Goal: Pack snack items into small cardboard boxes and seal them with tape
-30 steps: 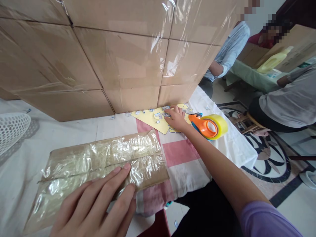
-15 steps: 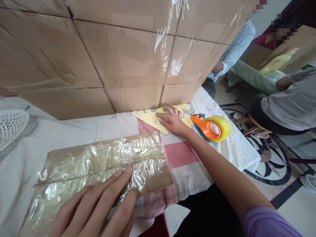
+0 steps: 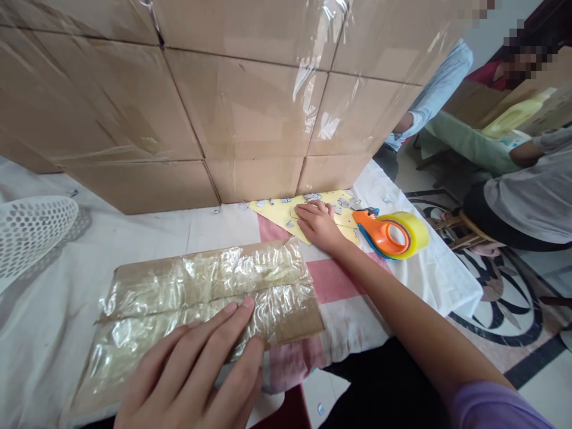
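My left hand [image 3: 201, 363] lies flat, fingers outstretched, on a flattened cardboard piece [image 3: 286, 310] covered in shiny clear tape. Farther off, my right hand [image 3: 322, 229] rests on a yellow patterned sheet [image 3: 272, 208] by the foot of the stacked boxes. Its fingers are bent and drawn together over the sheet; what lies under the fingertips is hidden. Small greyish scraps [image 3: 346, 205] are scattered on the sheet beside that hand. Just right of it stands an orange tape dispenser [image 3: 375, 232] with a yellowish tape roll [image 3: 417, 232].
A wall of taped cardboard boxes [image 3: 250, 107] rises along the far side of the cloth-covered table [image 3: 179, 232]. A white perforated basket [image 3: 36, 232] stands at left. Beyond the table's right edge, a person in grey [image 3: 531, 190] sits, and a blue-sleeved arm [image 3: 440, 89] shows.
The fingers of my right hand have drawn in from a more spread pose on the yellow sheet. My left hand stays on the cardboard. The whole view has shifted slightly.
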A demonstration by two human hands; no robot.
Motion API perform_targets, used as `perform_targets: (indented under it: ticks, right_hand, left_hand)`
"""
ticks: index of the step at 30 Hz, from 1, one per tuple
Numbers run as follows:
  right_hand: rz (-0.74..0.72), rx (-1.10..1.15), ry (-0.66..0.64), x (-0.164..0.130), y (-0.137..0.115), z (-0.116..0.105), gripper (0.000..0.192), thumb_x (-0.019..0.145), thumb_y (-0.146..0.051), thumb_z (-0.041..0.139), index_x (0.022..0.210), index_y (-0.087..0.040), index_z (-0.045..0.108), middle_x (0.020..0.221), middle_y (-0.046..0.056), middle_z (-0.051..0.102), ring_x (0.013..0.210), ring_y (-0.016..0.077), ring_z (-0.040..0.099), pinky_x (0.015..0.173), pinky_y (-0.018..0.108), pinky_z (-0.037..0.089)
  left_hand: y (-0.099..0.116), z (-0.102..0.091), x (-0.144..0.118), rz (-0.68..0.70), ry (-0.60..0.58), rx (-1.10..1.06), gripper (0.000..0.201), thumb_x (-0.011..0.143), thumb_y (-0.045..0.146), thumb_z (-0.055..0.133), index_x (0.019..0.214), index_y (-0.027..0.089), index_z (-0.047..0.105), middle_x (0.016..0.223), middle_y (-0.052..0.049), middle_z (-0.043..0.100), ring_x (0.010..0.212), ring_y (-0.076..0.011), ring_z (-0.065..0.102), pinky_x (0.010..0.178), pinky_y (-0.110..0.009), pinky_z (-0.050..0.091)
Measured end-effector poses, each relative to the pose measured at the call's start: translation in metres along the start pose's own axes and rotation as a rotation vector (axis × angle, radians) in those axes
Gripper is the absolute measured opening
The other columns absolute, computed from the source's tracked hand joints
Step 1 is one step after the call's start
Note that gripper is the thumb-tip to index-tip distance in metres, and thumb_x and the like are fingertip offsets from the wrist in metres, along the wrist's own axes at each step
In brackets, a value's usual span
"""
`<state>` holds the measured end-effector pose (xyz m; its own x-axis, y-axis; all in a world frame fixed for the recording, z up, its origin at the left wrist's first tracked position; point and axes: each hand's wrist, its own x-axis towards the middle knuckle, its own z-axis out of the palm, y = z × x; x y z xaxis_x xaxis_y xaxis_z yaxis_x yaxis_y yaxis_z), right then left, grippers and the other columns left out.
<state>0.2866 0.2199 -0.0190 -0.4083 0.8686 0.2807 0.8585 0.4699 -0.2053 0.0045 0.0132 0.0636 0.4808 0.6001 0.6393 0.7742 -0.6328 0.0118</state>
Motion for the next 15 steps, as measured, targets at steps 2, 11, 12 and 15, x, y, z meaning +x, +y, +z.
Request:
perform_targets:
  ticks: [2, 11, 12, 15]
  right_hand:
    - [-0.019, -0.040, -0.007, -0.0012, -0.0011, 0.0003, 0.036, 0.103, -0.031, 0.042, 0.128, -0.027, 0.068, 0.145, 0.007, 0.060, 0.135, 0.0331, 0.041, 0.106, 0.054, 0.023]
    - [-0.056, -0.219, -0.004, -0.0037, -0.0080, -0.0010, 0.039, 0.103, -0.027, 0.039, 0.131, -0.022, 0.066, 0.149, 0.007, 0.056, 0.135, 0.0384, 0.037, 0.105, 0.058, 0.025]
    - [-0.063, -0.213, -0.010, -0.0040, -0.0082, -0.0008, 0.040, 0.103, -0.026, 0.038, 0.132, -0.022, 0.065, 0.147, 0.007, 0.059, 0.135, 0.0387, 0.037, 0.104, 0.058, 0.025]
    - [-0.070, -0.136, -0.027, -0.0043, -0.0075, 0.0011, 0.042, 0.103, -0.025, 0.036, 0.135, -0.020, 0.064, 0.143, 0.008, 0.062, 0.136, 0.0391, 0.036, 0.105, 0.058, 0.026]
  left_hand:
    - [-0.0002, -0.0005, -0.0004, 0.006, -0.010, 0.000, 0.014, 0.087, 0.021, 0.066, 0.101, 0.020, 0.069, 0.129, -0.009, 0.071, 0.103, -0.0272, 0.066, 0.091, -0.044, 0.042]
    - [0.0004, -0.0031, 0.0008, 0.001, -0.022, -0.010, 0.014, 0.087, 0.021, 0.066, 0.101, 0.019, 0.069, 0.128, -0.009, 0.072, 0.103, -0.0277, 0.067, 0.090, -0.044, 0.043]
    - [0.0000, -0.0036, 0.0008, 0.001, -0.027, -0.012, 0.014, 0.087, 0.020, 0.066, 0.101, 0.019, 0.069, 0.129, -0.009, 0.071, 0.103, -0.0279, 0.067, 0.091, -0.045, 0.043]
    - [-0.0007, -0.0054, 0.0006, 0.003, -0.044, -0.018, 0.015, 0.089, 0.020, 0.064, 0.103, 0.019, 0.069, 0.130, -0.010, 0.071, 0.105, -0.0282, 0.067, 0.092, -0.045, 0.043]
